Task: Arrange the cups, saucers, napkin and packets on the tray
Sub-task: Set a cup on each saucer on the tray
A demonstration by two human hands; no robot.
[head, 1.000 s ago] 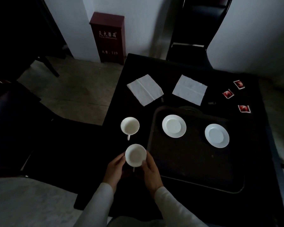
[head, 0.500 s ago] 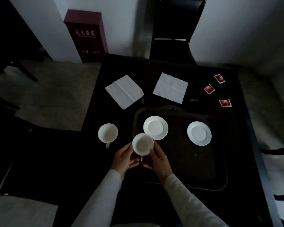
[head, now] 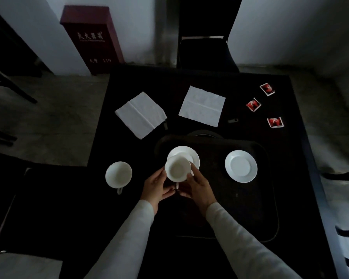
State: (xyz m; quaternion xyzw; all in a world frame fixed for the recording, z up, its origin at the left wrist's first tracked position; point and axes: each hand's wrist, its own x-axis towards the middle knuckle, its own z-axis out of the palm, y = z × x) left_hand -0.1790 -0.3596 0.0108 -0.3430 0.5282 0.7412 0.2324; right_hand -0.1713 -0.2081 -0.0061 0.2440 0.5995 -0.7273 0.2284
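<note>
Over the dark tray [head: 268, 198], held cup [head: 177, 168] mouth-up, handle toward 6 o'clock, overlapping the left saucer [head: 189, 153] rim, left hand [head: 156, 187] and right hand [head: 197, 187] clasping its sides, second cup [head: 118, 174] at 9 o'clock, handle likewise pointing 6 o'clock.

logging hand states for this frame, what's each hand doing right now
Left hand: closed on the white cup, gripping its left side.
Right hand: closed on the same cup, gripping its right side, over the left saucer.
</note>
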